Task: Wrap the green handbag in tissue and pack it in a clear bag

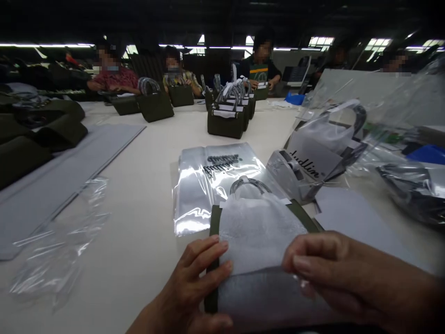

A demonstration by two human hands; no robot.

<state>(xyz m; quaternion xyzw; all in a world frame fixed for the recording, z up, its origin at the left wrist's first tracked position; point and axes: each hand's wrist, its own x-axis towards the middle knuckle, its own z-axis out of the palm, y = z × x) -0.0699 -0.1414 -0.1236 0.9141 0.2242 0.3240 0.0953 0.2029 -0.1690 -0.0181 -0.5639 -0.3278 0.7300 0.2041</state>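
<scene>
**Two hands on a wrapped dark-green handbag at the bottom of the frame**

The fingers (208,264) of the left hand (194,287) curl round the left edge of the handbag (212,222), thumb low on its near corner, grasping the dark-green side and the white tissue sheet (257,232) that covers its face. The right hand (347,273) comes in from the lower right with its fingers bunched, pinching the tissue sheet near the middle of the bag.

The one handbag lies flat on the surface (139,195) at bottom centre, its long axis running away from the camera, its wrapped handle (249,184) pointing toward the top of the frame.

Just beyond the handle lies one stack of clear printed plastic bags (208,181). To its right stands one tape dispenser (292,174), and behind that one handbag already in a plastic bag (327,139), leaning at the centre right. One loose crumpled plastic film (59,250) lies at the lower left, near grey sheets (62,171) at the left.

Farther up the frame, a row of wrapped handbags (225,121) runs away at top centre; their count cannot be told. Three seated people (260,69) work at the far edge, two more handbags (155,105) before them.
</scene>
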